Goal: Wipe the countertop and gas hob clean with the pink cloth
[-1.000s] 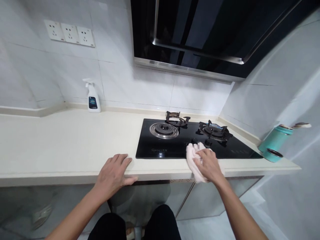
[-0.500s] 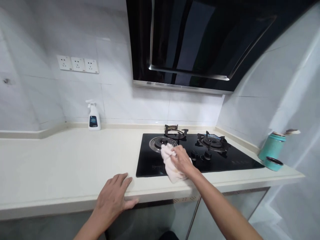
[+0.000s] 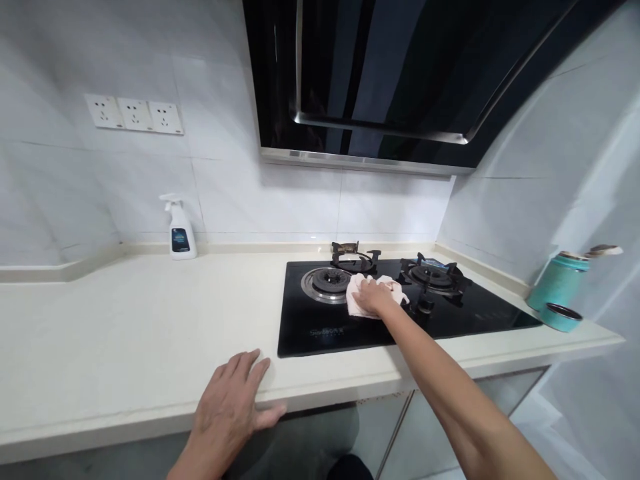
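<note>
A pale pink cloth [image 3: 356,305] is bunched under my right hand [image 3: 371,293], which presses it onto the black glass gas stove [image 3: 310,333]. The cloth lies just right of the left burner [image 3: 330,281], whose pot support is off. My palm and the cloth hide one of the control knobs; another knob [image 3: 425,304] shows to the right. At the front edge of the counter [image 3: 125,333], my left hand [image 3: 233,400] rests with fingers spread on top and the thumb along the edge. It holds nothing.
Behind the left burner stands a loose pot support [image 3: 356,259]. The right burner [image 3: 434,277] has its support on. A white spray bottle [image 3: 181,230] is by the wall. At the right end are a teal jar [image 3: 559,283] and teal lid [image 3: 561,318]. A range hood [image 3: 365,157] overhangs.
My right hand has slid the cloth back and to the right, away from the stove's front edge toward the knobs. My left hand stays on the counter edge. The view has shifted slightly.
</note>
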